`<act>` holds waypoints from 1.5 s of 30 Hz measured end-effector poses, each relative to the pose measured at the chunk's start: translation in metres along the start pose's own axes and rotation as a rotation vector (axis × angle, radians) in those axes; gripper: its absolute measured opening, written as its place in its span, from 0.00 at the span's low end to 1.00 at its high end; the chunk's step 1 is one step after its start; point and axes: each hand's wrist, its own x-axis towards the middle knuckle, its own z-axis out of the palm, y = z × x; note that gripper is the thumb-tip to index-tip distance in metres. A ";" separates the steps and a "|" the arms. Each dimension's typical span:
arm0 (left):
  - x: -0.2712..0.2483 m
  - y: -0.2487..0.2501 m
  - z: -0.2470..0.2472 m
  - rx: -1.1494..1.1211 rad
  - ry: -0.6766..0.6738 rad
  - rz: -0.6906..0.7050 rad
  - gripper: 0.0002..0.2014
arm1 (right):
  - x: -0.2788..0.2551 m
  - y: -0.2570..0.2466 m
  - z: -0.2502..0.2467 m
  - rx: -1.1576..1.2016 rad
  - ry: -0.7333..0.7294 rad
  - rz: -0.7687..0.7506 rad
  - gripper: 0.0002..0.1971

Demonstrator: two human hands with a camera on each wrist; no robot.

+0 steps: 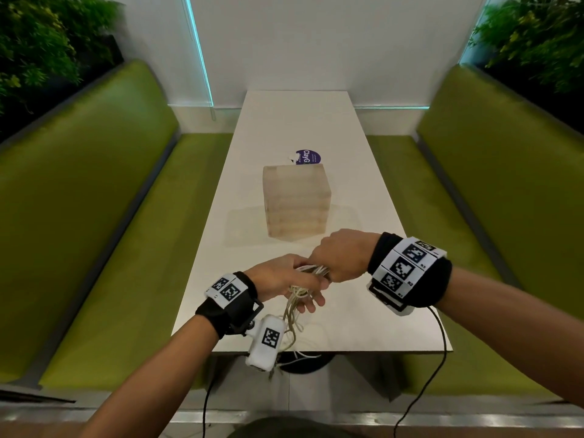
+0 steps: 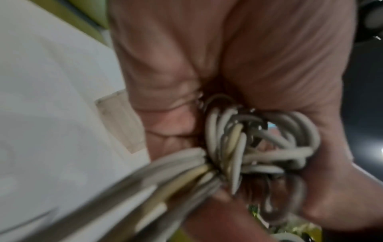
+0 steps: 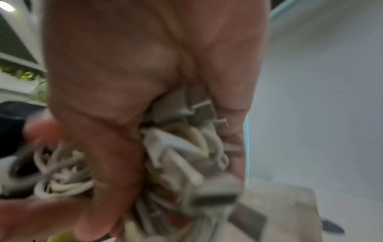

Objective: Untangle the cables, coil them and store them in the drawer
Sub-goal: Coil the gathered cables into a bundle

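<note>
The left hand [image 1: 286, 281] is nearest, just above the near end of the white table [image 1: 363, 191]. Its fingers are curled around a knot of white and tan cables [image 1: 298, 294]. The right hand [image 1: 339, 256] is right beside it, touching it, closed in a fist around the top of the same bunch. Loose cable ends hang down from the hands, past the table edge. In the right wrist view the hand seems to hold some flat plugs [image 3: 215, 194] too, but that picture is blurry. A small pale box of drawers [image 1: 297, 202] stands in the middle of the table, past the hands. Behind it lies a purple round sticker [image 1: 308, 157]. Green benches [image 1: 104, 197] run along both sides.
</note>
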 end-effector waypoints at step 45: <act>0.013 0.000 0.006 -0.697 0.755 0.562 0.17 | 0.009 -0.001 0.004 0.940 0.561 0.160 0.05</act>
